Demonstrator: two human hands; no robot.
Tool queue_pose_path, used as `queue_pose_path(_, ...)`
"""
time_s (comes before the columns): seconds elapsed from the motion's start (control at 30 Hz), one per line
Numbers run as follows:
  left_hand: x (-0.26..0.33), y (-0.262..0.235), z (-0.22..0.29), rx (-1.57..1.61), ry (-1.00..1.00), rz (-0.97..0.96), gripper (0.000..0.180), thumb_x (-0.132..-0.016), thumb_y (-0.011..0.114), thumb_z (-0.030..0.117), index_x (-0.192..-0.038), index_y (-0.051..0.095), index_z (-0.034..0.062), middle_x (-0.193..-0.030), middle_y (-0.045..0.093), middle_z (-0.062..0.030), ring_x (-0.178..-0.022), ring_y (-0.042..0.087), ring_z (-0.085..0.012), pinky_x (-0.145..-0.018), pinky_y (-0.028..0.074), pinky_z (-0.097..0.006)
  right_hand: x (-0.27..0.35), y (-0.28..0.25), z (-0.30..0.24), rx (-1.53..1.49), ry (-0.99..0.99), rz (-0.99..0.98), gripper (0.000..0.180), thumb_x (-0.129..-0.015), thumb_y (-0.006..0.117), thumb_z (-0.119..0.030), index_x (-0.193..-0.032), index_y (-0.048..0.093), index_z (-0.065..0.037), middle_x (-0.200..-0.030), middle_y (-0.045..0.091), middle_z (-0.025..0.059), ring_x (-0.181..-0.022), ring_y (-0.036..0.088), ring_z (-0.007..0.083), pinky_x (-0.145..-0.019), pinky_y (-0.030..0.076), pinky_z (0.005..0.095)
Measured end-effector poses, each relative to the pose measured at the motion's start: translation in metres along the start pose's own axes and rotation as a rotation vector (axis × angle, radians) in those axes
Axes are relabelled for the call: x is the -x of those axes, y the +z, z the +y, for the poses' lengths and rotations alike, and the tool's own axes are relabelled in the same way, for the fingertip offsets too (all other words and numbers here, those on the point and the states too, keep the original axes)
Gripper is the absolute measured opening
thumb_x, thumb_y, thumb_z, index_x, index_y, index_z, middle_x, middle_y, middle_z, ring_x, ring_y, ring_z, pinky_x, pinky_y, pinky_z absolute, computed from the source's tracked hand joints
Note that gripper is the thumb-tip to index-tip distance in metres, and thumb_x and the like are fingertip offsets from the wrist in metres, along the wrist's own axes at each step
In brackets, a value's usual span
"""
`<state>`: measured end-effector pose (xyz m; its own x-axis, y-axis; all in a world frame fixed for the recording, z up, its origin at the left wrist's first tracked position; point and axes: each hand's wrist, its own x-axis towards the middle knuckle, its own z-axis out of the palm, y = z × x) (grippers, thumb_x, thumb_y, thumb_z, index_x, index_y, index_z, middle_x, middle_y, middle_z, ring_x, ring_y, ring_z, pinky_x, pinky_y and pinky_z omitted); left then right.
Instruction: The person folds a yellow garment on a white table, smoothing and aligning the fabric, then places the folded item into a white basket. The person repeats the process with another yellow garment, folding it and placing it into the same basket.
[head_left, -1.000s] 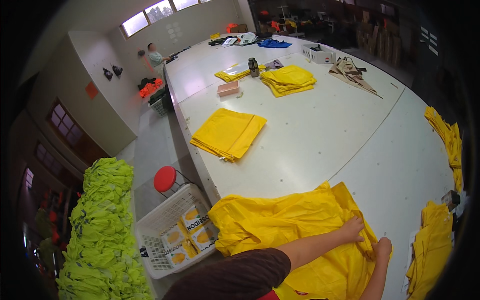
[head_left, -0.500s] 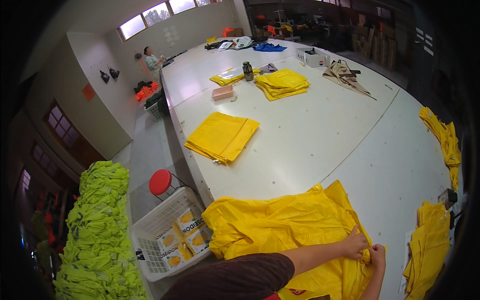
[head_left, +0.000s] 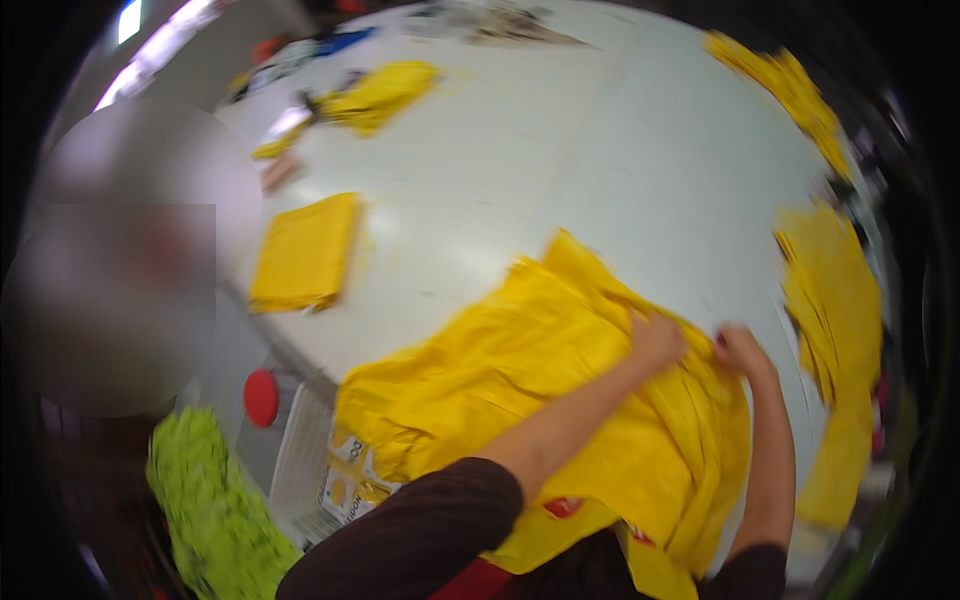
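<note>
A crumpled yellow garment point(head_left: 540, 350) of thin, shiny material spreads over the near edge of the table, its lower part hanging toward me with red-and-white prints. My left hand point(head_left: 658, 340) reaches across it, fingers curled onto the cloth close to its right edge. Just to the right, my right hand point(head_left: 738, 352) is closed at that edge in a pinch, apparently on the cloth; blur hides the fingertips. A small gap separates the two hands.
On the white table point(head_left: 520, 160) lie a folded yellow stack point(head_left: 308, 252), another yellow pile point(head_left: 385, 97) farther back, and yellow pieces point(head_left: 830, 300) along the right. A white basket point(head_left: 300, 465) with packages, a red stool point(head_left: 261, 398) and lime-green garments point(head_left: 215, 505) stand at left.
My view has swung right and blurred. Both hands have moved farther up the garment's right edge and drawn slightly apart, where before they were together at a bunched spot.
</note>
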<state>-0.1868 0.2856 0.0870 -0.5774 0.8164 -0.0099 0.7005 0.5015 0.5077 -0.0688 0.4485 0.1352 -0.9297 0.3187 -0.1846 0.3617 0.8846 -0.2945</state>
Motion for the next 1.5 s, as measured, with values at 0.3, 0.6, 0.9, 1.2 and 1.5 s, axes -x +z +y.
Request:
queue_pose_path(0.3, 0.007, -0.041, 0.017, 0.141, -0.045, -0.063, 0.026, -0.076, 0.059, 0.034, -0.087, 0.067, 0.0119, -0.093, 0.067, -0.0037, -0.093, 0.059, -0.0227, -0.098, 0.016, -0.064, 0.012, -0.027, -0.029, -0.876, 0.346, -0.068, 0.010, -0.072, 0.056, -0.009, -0.077, 0.058, 0.000, -0.066, 0.060, 0.0070, -0.055, 0.056, 0.0145, -0.051, 0.046, 0.0290)
queue_pose_path(0.6, 0.014, -0.003, 0.011, 0.262, 0.559, 0.348, 0.010, -0.078, 0.062, 0.011, -0.085, 0.061, 0.0058, -0.095, 0.060, -0.0053, -0.093, 0.054, -0.0249, -0.088, 0.037, -0.049, 0.023, 0.007, -0.035, -0.373, 0.326, 0.220, 0.014, -0.072, 0.058, -0.011, -0.081, 0.059, -0.001, -0.070, 0.059, 0.0073, -0.063, 0.056, 0.0128, -0.057, 0.046, 0.0271)
queue_pose_path(0.9, 0.013, -0.024, 0.013, 0.375, 0.628, -0.068, 0.024, -0.071, 0.062, 0.020, -0.089, 0.062, 0.0037, -0.076, 0.061, -0.0097, -0.077, 0.056, -0.0287, -0.070, 0.043, -0.039, 0.023, -0.013, -0.044, -0.980, 0.274, 0.045, 0.009, -0.077, 0.056, -0.010, -0.079, 0.057, -0.001, -0.069, 0.057, 0.0020, -0.060, 0.051, 0.0084, -0.055, 0.043, 0.0222)
queue_pose_path(1.2, 0.008, -0.020, 0.033, 0.570, 0.408, -0.061, 0.023, -0.073, 0.066, 0.031, -0.072, 0.069, 0.0079, -0.062, 0.062, -0.0074, -0.062, 0.056, -0.0248, -0.074, 0.040, -0.040, 0.044, 0.004, -0.032, -1.003, 0.263, 0.210, 0.013, -0.082, 0.057, -0.011, -0.088, 0.060, 0.000, -0.074, 0.060, 0.0030, -0.069, 0.056, 0.0088, -0.062, 0.047, 0.0233)
queue_pose_path(1.5, 0.010, -0.013, 0.040, 0.614, 0.347, 0.071, 0.018, -0.075, 0.067, 0.023, -0.068, 0.066, 0.0068, -0.058, 0.059, -0.0047, -0.057, 0.054, -0.0222, -0.071, 0.040, -0.036, 0.077, 0.002, -0.053, 0.004, 0.035, 0.477, 0.013, -0.075, 0.065, -0.017, -0.080, 0.059, -0.005, -0.079, 0.061, 0.0090, -0.075, 0.059, 0.0257, -0.062, 0.049, 0.0344)
